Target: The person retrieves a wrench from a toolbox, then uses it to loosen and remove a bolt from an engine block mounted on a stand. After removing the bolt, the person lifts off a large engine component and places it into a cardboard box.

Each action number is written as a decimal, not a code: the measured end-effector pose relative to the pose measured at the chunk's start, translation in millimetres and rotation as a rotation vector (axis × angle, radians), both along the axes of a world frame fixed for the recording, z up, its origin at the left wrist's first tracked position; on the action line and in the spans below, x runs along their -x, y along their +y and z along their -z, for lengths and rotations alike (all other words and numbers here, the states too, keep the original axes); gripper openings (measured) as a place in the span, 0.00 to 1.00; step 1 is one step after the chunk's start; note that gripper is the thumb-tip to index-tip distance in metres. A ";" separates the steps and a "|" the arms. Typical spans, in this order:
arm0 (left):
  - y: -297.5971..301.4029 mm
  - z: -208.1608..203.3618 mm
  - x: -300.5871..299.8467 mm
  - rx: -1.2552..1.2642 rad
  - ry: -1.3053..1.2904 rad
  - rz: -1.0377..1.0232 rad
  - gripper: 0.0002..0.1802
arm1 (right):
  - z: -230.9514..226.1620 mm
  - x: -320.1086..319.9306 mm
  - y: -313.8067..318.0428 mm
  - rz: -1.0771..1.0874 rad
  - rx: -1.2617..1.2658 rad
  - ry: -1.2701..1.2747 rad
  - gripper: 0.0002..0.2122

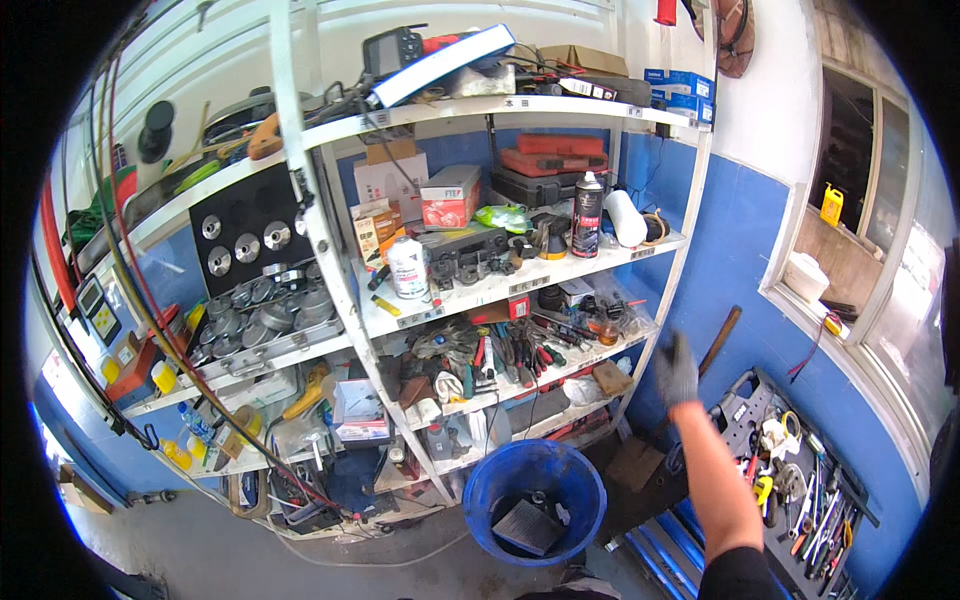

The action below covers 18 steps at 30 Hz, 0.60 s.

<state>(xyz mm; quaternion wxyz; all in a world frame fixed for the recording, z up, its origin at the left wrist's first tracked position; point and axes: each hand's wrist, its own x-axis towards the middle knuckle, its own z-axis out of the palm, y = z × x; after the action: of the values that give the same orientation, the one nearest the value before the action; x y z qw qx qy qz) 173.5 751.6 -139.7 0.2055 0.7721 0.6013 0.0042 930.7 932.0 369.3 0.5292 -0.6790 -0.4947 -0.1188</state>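
Right-hand grip (677, 374), gloved, closure and contents unclear, hovers beside cluttered shelving (450, 110); no step visibly finished, reach seemingly underway.

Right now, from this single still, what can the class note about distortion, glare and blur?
Head view: the top shelf bows, with black surrounding the round image; head view: glare washes out part of the window; head view: the right hand looks slightly soft, its gloved fingers hard to separate, while the blue bucket looks clearer.
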 end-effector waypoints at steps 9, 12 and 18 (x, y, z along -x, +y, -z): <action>-45.2 -99.8 -56.3 0.191 0.190 -0.740 0.15 | -312.8 -132.8 306.8 0.139 0.130 -0.499 0.25; -30.1 -132.7 -110.8 0.155 0.093 -0.855 0.15 | -338.7 -157.9 380.5 0.067 0.355 -0.772 0.40; -38.7 -193.7 -195.5 0.098 -0.060 -1.017 0.15 | -343.1 -163.1 475.5 0.043 0.594 -1.026 0.45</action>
<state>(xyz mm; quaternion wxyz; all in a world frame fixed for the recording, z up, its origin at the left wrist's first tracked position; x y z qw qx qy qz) 369.1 712.9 53.9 0.2307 0.3709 0.8943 0.0974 1093.8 1407.5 712.4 0.0072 -0.6637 -0.6855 -0.2991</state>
